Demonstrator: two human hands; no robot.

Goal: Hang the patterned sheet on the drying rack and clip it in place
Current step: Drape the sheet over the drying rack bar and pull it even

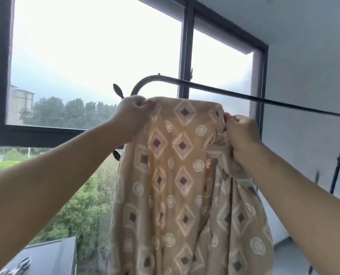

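Observation:
The patterned sheet [177, 175] is tan with white diamonds and circles and hangs down the middle of the view. My left hand [132, 116] pinches its upper left corner. My right hand [240, 133] grips a bunched fold at its upper right. The sheet's top edge is held up just below and in front of the dark metal bar of the drying rack [244, 97], which curves at the left and bends down at the right. Whether the sheet touches the bar I cannot tell. A dark clip [118, 90] sticks up beside my left hand; another clip [116, 154] shows below my left wrist.
A large window with dark frames [186, 56] stands behind the rack, trees outside. A white wall [308, 76] lies to the right. A grey appliance top [50, 257] with a small metal object on it sits at the lower left.

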